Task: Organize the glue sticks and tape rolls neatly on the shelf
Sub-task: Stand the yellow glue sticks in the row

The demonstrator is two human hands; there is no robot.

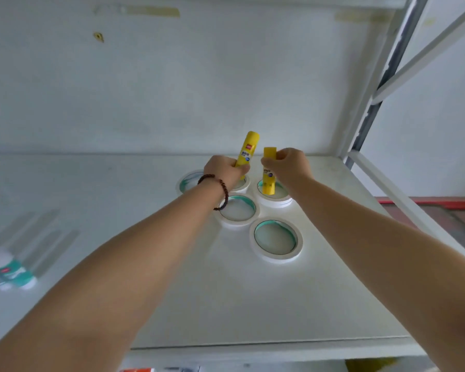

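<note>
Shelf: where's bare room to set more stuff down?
Free: the shelf front, between the nearest tape roll and the front edge; also the middle-left, between the rolls and the blurred teal bottles. Crowded: back right, where both hands hold glue sticks over clustered rolls.

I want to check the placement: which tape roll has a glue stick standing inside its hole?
The back right tape roll: the glue stick held by the right hand reaches into its hole. The nearer rolls' holes are empty.

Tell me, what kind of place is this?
Probably a storeroom or supply room. A white metal shelf stands against a plain wall, with tape rolls laid flat on it, and the left hand and right hand each hold a yellow glue stick.
</note>
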